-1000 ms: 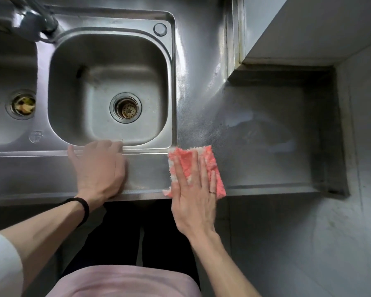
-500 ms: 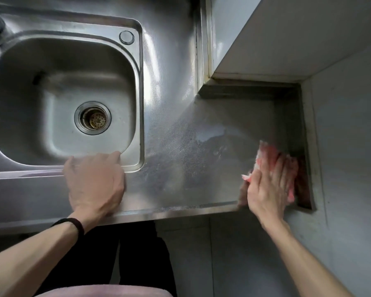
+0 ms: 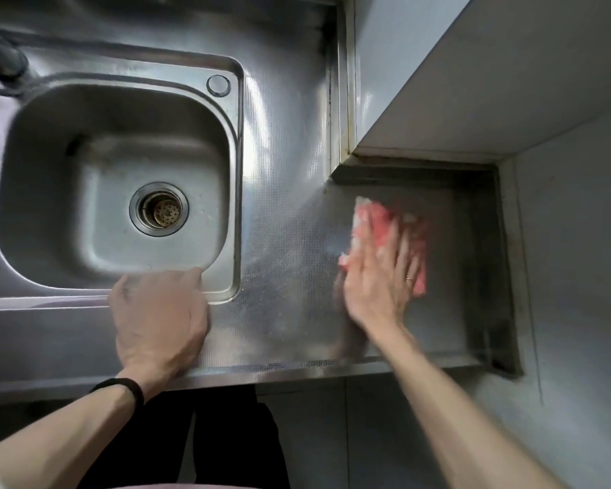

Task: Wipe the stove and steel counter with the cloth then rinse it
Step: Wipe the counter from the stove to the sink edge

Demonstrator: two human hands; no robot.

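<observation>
A pink and white cloth (image 3: pixel 378 220) lies flat on the steel counter (image 3: pixel 290 262), right of the sink. My right hand (image 3: pixel 378 280) presses on the cloth with straight, spread fingers and is blurred by motion. The near half of the cloth is hidden under that hand. My left hand (image 3: pixel 159 319) rests on the counter's front strip, its fingertips on the sink's (image 3: pixel 235 164) near rim. No stove is in view.
A grey wall block (image 3: pixel 455 72) overhangs the counter's far right corner. Dark grime lines the raised right edge (image 3: pixel 491 277). The drain (image 3: pixel 158 209) sits in the basin. A tap base (image 3: pixel 0 65) stands at the far left.
My right hand has slid the cloth from the counter's front edge to the right corner and now back leftward and farther in. My left hand has stayed put.
</observation>
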